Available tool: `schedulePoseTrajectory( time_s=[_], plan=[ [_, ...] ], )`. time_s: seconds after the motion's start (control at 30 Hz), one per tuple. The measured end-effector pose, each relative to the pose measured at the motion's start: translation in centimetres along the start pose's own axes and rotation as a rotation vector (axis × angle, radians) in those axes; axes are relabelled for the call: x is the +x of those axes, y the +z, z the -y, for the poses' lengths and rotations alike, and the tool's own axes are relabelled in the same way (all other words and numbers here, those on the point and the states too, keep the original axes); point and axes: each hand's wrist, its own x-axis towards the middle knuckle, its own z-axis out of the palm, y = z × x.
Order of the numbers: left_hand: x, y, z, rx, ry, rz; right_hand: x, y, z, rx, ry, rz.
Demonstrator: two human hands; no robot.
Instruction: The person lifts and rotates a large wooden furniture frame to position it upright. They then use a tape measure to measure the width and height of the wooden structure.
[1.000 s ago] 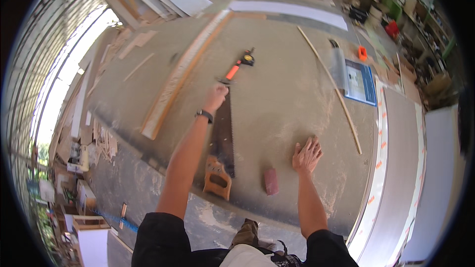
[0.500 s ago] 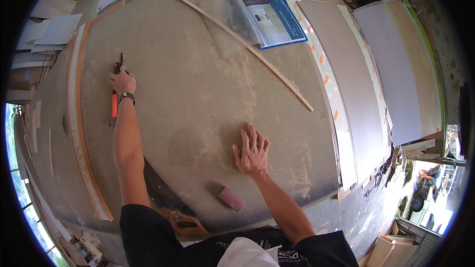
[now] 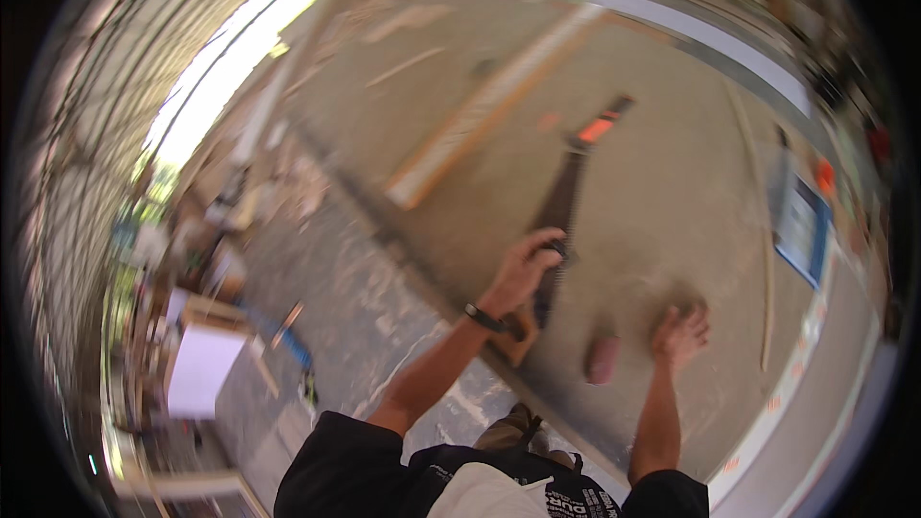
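Observation:
My left hand (image 3: 523, 273) is over the blade of a handsaw (image 3: 568, 197), its fingers bent round a small dark object (image 3: 554, 249) too blurred to name. The saw's wooden handle (image 3: 519, 338) is at the near edge of the brown worktable (image 3: 662, 182). Past the blade's far end lies an orange and black handled tool (image 3: 602, 127), its kind unclear. My right hand (image 3: 681, 334) is low over the tabletop or on it, fingers spread and holding nothing. Between the hands, nearer me, sits a dull red block (image 3: 602, 360).
A pale, orange-edged strip (image 3: 489, 110) lies along the table's left part. A thin wooden stick (image 3: 758, 230) and a blue-edged booklet (image 3: 804, 227) are on the right. Left of the table, the concrete floor (image 3: 369, 297) holds scraps and a white sheet (image 3: 203, 371).
The view has swung left, bringing in the floor. My left hand has drawn back from beside the orange-handled tool to above the saw, holding the small dark object. My right hand stays spread.

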Motion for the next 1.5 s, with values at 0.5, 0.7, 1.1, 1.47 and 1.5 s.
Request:
schedulePoseTrajectory(
  time_s=[0.5, 0.7, 1.1, 1.47, 1.5],
  plan=[
    [-77.7, -1.9, -7.0, -0.236, -0.253, -1.569, -9.0, 4.3, 3.8, 0.741, -0.773, -0.475],
    [-84.8, -0.7, -6.6, -0.368, -0.219, -1.624, -38.5, -9.8, 13.7, 1.380, -1.309, 0.321],
    [-108.5, -4.4, -7.3, 0.059, -0.239, -1.727, -97.4, -32.1, 9.0, 0.501, -2.188, 2.457],
    [-133.8, -12.7, -6.5, -0.068, -0.163, -2.145, -129.6, -35.3, 6.5, 0.493, -2.393, 2.385],
    [-135.5, -14.2, -6.4, 0.003, -0.223, -2.162, -131.7, -35.1, 7.0, 0.506, -2.400, 2.331]
  ],
)
